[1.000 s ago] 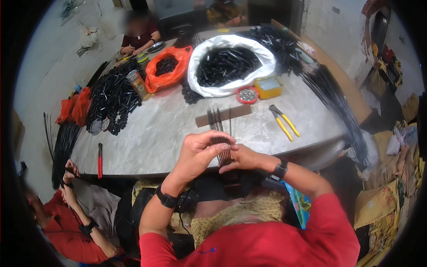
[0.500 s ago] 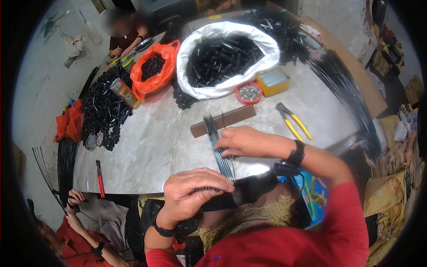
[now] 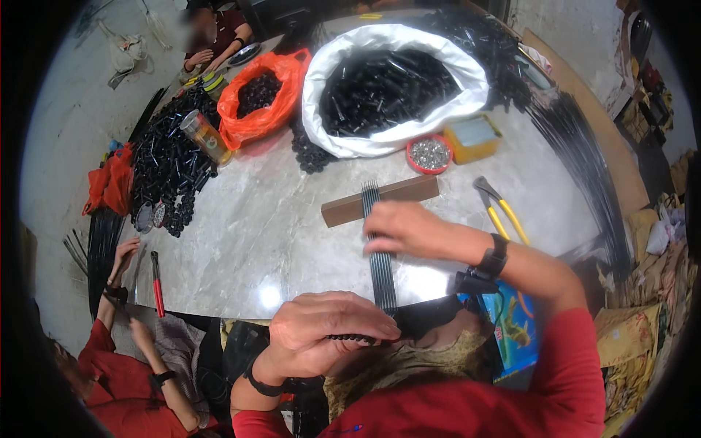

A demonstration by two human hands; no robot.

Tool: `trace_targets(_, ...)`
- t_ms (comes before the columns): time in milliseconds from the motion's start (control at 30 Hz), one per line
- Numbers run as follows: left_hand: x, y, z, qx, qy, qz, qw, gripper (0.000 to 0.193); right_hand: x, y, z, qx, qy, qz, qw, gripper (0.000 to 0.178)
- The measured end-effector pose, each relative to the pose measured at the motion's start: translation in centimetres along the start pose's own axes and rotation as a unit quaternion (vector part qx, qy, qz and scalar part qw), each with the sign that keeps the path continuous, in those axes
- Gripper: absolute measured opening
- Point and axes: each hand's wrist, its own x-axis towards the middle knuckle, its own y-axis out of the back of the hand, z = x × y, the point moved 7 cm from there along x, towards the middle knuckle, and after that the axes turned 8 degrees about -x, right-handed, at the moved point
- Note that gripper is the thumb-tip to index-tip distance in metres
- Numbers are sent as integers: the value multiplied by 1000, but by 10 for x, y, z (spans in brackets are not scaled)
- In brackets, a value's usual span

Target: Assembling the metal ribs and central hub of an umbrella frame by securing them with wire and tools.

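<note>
Fingers point(image 3: 358, 320) curled nearly closed, the left hand point(image 3: 310, 328) grasps a row of small, rounded black pieces point(image 3: 352, 338). Beyond, slim, straight, glossy dark rods point(image 3: 382, 276) form a flat band. Over them lies the blurred right hand point(image 3: 405, 229), half-open, its grip unclear. Their far ends cross a brown rectangular bar point(image 3: 343, 212) on the grey marbled table point(image 3: 263, 244).

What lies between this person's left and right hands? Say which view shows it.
A flat row of thin dark rods runs between the left hand and right hand, mostly over the grey tabletop, in the head view.
</note>
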Motion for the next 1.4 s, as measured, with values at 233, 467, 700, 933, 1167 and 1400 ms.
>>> trace_targets(233, 0, -4, -2, -29, 22, 22, 999, 20, -9, 28, 66, -87, -163, 112, 976, 25)
trace_targets(467, 3, -4, -1, -5, 51, 24, 998, 11, -15, 22, 70, -49, -149, 137, 978, 17)
trace_targets(700, 4, -7, 1, -6, 43, 34, 999, 12, -6, 27, 28, -171, -107, 76, 977, 16)
trace_targets(933, 3, -9, 2, -4, 76, 47, 996, 11, 1, 32, 3, -153, -13, 37, 988, 13)
trace_targets(1167, -1, -4, -3, -34, 72, 64, 995, 12, -30, 129, 113, -313, -261, 119, 906, 12)
trace_targets(1400, -1, -1, -8, -56, 77, 78, 992, 12, -59, 164, 142, -339, -301, 81, 888, 11)
